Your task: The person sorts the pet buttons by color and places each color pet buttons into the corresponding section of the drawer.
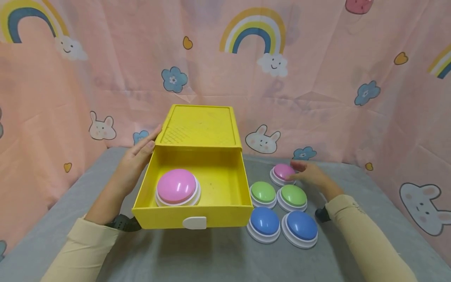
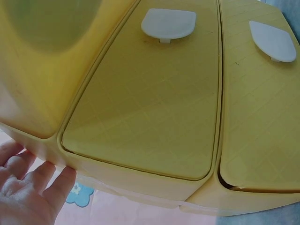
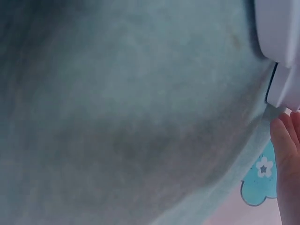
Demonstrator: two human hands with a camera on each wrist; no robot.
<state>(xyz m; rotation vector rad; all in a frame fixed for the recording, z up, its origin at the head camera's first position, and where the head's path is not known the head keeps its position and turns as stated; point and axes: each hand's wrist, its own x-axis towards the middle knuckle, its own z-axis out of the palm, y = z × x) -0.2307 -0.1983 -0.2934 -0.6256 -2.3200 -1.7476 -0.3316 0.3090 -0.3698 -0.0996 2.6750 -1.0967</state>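
In the head view, a yellow drawer cabinet [image 1: 201, 125] stands ahead with its top drawer [image 1: 222, 216] pulled out. Inside that drawer sits a large pink push button [image 1: 177, 185] on a white base. My left hand [image 1: 135, 162] rests against the cabinet's left side with fingers extended, also seen in the left wrist view touching the cabinet's edge [image 2: 117, 171]. On the table, my right hand [image 1: 313, 176] is at the right edge of a smaller pink button [image 1: 283, 171], thumb and fingers apart around that edge. The right wrist view catches these fingers [image 3: 282, 140] beside white bases.
Two green buttons [image 1: 263, 192] and two blue buttons [image 1: 265, 221] lie on the grey cloth-covered table [image 1: 183, 258], right of the cabinet. Closed drawers with white handles [image 2: 168, 23] sit below the open one. A patterned pink curtain [image 1: 211, 86] hangs behind.
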